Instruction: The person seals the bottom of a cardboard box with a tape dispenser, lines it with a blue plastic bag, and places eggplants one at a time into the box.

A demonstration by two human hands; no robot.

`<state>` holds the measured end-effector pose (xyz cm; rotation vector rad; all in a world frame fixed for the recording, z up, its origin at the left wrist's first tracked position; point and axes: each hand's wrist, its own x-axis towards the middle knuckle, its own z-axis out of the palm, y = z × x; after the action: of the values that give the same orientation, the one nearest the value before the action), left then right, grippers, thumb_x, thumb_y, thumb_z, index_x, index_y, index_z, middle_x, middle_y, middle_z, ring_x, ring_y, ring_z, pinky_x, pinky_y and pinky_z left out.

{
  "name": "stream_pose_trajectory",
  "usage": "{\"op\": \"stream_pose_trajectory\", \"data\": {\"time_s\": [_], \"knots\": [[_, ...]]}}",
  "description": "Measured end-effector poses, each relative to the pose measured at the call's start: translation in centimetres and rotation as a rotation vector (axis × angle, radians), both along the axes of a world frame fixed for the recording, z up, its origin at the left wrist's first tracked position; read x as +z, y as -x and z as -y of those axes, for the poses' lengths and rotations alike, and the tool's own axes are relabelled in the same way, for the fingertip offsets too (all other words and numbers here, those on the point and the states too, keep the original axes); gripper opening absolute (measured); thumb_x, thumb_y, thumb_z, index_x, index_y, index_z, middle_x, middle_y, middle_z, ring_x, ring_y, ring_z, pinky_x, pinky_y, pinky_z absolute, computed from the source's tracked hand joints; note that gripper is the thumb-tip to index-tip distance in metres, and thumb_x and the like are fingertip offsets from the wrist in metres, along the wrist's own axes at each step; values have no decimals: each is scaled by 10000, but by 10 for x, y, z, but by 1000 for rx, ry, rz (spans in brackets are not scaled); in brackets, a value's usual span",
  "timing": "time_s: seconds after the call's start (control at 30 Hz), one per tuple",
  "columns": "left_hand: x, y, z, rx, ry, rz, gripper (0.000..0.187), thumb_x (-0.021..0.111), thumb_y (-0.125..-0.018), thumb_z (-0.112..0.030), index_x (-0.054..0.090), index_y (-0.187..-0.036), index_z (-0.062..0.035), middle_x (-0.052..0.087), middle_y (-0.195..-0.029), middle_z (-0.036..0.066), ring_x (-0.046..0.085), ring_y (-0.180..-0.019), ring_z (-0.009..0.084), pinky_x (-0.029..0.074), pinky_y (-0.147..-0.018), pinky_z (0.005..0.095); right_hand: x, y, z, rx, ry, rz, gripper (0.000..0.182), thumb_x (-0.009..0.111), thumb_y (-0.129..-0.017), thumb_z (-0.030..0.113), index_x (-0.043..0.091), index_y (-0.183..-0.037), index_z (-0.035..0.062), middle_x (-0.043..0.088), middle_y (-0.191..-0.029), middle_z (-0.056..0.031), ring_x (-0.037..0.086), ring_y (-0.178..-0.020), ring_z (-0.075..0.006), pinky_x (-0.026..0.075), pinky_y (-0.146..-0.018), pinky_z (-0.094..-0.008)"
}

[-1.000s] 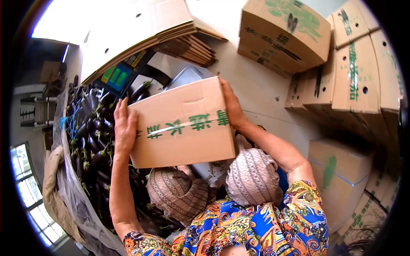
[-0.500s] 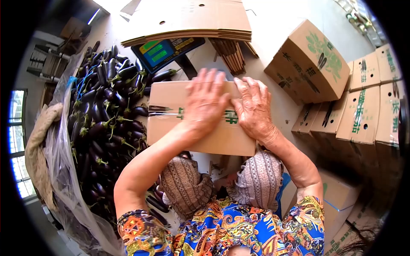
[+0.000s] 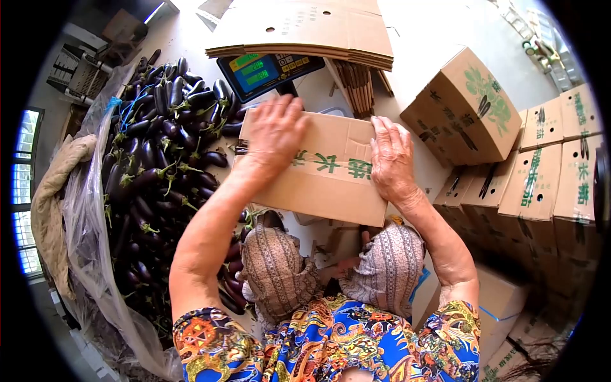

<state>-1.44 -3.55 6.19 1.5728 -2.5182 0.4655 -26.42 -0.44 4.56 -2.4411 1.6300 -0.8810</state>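
A closed cardboard box with green lettering rests in front of me, above my knees. A shiny tape strip runs across its top. My left hand lies flat on the box's left part, fingers stretched out and somewhat blurred. Along the right edge and far corner lies my right hand, its fingers extended and holding nothing between them. What supports the box is mostly hidden; part of a pale container shows under its near edge.
A big heap of eggplants lies left, beside clear plastic sheeting. Behind the box stand a lit scale display and flattened cartons. One tilted carton and several stacked boxes are at right.
My left hand has slid left across the box top, uncovering more lettering. My right hand has shifted onto the right edge. The box appears slightly further right and more tilted in view.
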Motion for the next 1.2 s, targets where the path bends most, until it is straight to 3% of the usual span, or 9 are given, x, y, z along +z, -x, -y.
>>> {"op": "stream_pose_trajectory", "data": {"time_s": [0.2,0.27,0.47,0.63,0.73,0.87,0.93,1.07,1.2], "knots": [[-15,-71,-4,103,-50,61,380,484,-960,-286,560,-1297,-129,458,-1432,149,425,-1317,382,347,-1052,511,5,-1,2,-19,-10,-49,441,553,-908,138,507,-1326,6,514,-1325,-145,451,-1206,-324,344,-1042,-445],[-21,-67,-3,294,-233,-642,540,436,-986,-412,441,-1419,-90,488,-1385,210,454,-1280,397,370,-1047,484,6,-6,7,-30,-72,-93,524,572,-926,294,476,-1347,-2,469,-1365,-186,415,-1238,-370,326,-1046,-497],[-16,-64,-12,341,-307,-723,537,412,-998,-430,427,-1421,-99,561,-1287,231,574,-1123,410,466,-947,446,7,-20,2,-114,-120,-234,714,599,-900,489,427,-1385,-7,403,-1421,-226,344,-1286,-438,293,-1042,-588],[-11,-69,-9,395,-412,-899,605,423,-985,-489,365,-1447,-103,629,-1142,279,586,-1090,454,453,-950,473,0,8,4,41,-119,-35,741,575,-925,502,307,-1496,114,305,-1527,-186,292,-1394,-325,267,-1131,-465],[-14,-71,-8,445,-445,-984,725,429,-958,-568,316,-1465,-63,609,-1172,312,580,-1125,458,435,-985,447,-17,6,-1,43,-565,1167,721,466,-986,508,219,-1521,93,287,-1538,-182,318,-1394,-297,277,-1142,-411],[-12,-72,-8,432,-470,-1024,722,418,-962,-574,383,-1434,-29,583,-1253,267,550,-1198,357,397,-1027,373,-47,18,10,72,-789,1664,787,293,-1000,601,199,-1507,6,351,-1496,-160,433,-1319,-258,338,-1115,-363],[-15,-79,-6,433,-453,-993,685,424,-967,-549,438,-1396,-15,581,-1268,249,555,-1193,335,403,-1018,364,-72,16,3,-83,-957,1418,703,340,-995,594,447,-1395,26,550,-1320,-105,514,-1216,-196,406,-1038,-327],[-35,-126,-14,525,-398,-1072,565,427,-996,-482,553,-1270,-4,640,-1136,161,592,-1041,239,438,-942,330,-209,27,2,-70,-1144,1199,610,448,-981,535,517,-1359,62,569,-1319,-73,501,-1203,-162,395,-1020,-338],[-19,-133,-45,524,-477,-1267,581,429,-994,-549,586,-1179,-21,610,-1016,52,528,-900,122,441,-836,277,-199,7,-17,-126,-1310,1612,628,529,-942,547,537,-1344,64,583,-1316,-51,511,-1216,-150,391,-1036,-337]]}}
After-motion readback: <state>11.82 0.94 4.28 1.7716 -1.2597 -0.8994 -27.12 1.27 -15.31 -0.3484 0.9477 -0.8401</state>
